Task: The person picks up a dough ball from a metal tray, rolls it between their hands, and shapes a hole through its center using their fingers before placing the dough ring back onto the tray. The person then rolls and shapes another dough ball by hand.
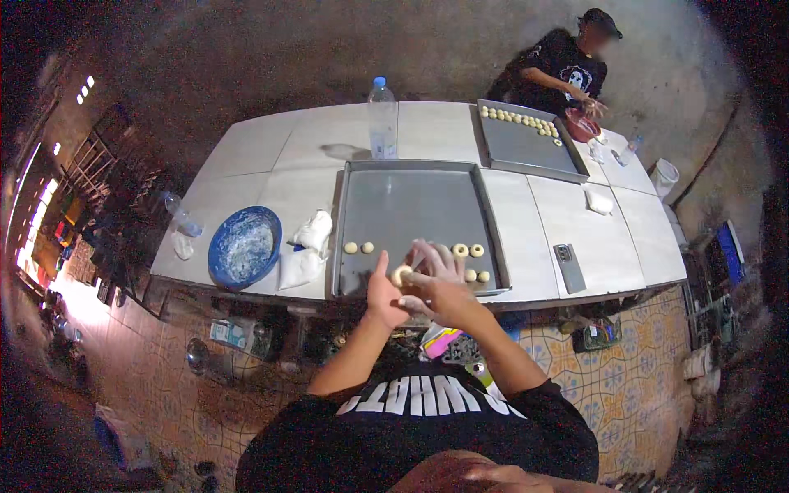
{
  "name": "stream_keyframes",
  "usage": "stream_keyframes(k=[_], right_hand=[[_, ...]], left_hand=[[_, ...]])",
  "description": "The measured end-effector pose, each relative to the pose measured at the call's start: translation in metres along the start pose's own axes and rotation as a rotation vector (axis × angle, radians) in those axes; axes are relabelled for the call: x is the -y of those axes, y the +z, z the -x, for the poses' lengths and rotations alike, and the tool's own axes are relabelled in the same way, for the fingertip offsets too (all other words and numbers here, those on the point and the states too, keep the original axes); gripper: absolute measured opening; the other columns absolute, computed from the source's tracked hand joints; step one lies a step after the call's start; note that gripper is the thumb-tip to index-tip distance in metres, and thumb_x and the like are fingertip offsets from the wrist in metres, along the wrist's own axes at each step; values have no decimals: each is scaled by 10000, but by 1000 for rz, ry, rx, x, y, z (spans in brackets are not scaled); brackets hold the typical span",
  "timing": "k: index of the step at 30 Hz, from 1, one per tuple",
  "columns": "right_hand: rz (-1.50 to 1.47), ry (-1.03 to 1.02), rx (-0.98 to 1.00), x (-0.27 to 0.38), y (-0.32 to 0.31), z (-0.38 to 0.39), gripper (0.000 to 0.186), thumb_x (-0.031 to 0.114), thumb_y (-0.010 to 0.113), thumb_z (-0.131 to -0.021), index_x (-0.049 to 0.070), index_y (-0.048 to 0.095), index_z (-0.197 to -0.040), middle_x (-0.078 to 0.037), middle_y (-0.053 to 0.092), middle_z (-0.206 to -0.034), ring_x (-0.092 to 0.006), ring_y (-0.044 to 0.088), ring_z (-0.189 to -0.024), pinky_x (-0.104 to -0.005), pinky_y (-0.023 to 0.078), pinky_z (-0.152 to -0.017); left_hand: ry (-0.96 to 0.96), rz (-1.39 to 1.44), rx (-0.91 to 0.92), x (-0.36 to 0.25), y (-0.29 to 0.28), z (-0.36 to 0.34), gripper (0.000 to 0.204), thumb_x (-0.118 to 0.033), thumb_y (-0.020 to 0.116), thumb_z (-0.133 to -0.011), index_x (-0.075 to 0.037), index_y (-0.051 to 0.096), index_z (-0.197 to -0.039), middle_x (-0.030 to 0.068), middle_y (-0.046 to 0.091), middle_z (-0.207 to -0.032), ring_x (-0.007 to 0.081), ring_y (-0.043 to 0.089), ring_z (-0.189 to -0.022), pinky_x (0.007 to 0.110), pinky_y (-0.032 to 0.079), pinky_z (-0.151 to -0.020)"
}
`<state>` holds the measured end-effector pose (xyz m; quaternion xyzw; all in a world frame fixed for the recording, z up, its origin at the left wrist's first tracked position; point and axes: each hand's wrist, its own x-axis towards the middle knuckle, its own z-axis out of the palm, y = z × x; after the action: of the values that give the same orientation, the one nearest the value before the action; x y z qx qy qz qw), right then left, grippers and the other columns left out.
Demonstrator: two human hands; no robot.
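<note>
A small round piece of pale dough (400, 276) sits between my two hands over the front edge of a large grey baking tray (407, 193). My left hand (384, 292) supports it with the palm turned inward and the thumb pointing up. From the other side my right hand (442, 287) reaches in, a fingertip touching the dough and its floury fingers spread. Two dough balls (359, 247) lie at the tray's left. Right of my hands are dough rings (468, 250) with holes, and more dough balls (477, 276) in front of them.
Left of the tray are a blue floury basin (245, 248) and white bags (304, 267). A plastic bottle (382, 123) stands behind it. On the right lie a phone (568, 267) and a second tray (526, 152) with dough balls. A person (563, 70) works there beside a red bowl (582, 126).
</note>
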<state>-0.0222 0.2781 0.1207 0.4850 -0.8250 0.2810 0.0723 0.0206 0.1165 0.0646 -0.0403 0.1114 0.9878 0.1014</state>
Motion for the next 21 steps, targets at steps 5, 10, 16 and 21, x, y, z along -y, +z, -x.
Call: stream_keyframes(k=[5,10,16,21], right_hand=[[-22,-42,65,-12,10,-2,236,367,789,-891,202,774,-1059,-108,520,-1520,-435,414,-1462,-683,296,-1139],[-98,-95,-8,-7,4,-6,161,243,793,-879,133,763,-992,-31,707,-1244,-298,634,-1190,-539,410,-1024],[-147,-3,29,-13,8,-11,243,200,809,-840,101,750,-1053,-108,745,-1106,-333,664,-1130,-501,421,-1012],[-250,150,35,-5,2,-11,418,214,833,-832,70,723,-1209,-194,721,-1172,-402,631,-1194,-512,442,-1026]], left_hand=[[-1,-30,12,-2,-2,2,800,-743,322,-1053,-173,443,-1601,140,541,-1550,329,535,-1417,531,435,-1176],[58,-50,19,0,10,1,808,-726,299,-1063,-141,407,-1609,185,510,-1587,352,480,-1481,530,383,-1224],[45,-13,3,-3,10,0,783,-701,315,-1073,-124,421,-1592,188,529,-1571,366,491,-1470,537,385,-1224],[35,34,30,-5,-5,-2,766,-701,294,-1075,-145,469,-1572,192,476,-1615,373,421,-1517,579,319,-1256]])
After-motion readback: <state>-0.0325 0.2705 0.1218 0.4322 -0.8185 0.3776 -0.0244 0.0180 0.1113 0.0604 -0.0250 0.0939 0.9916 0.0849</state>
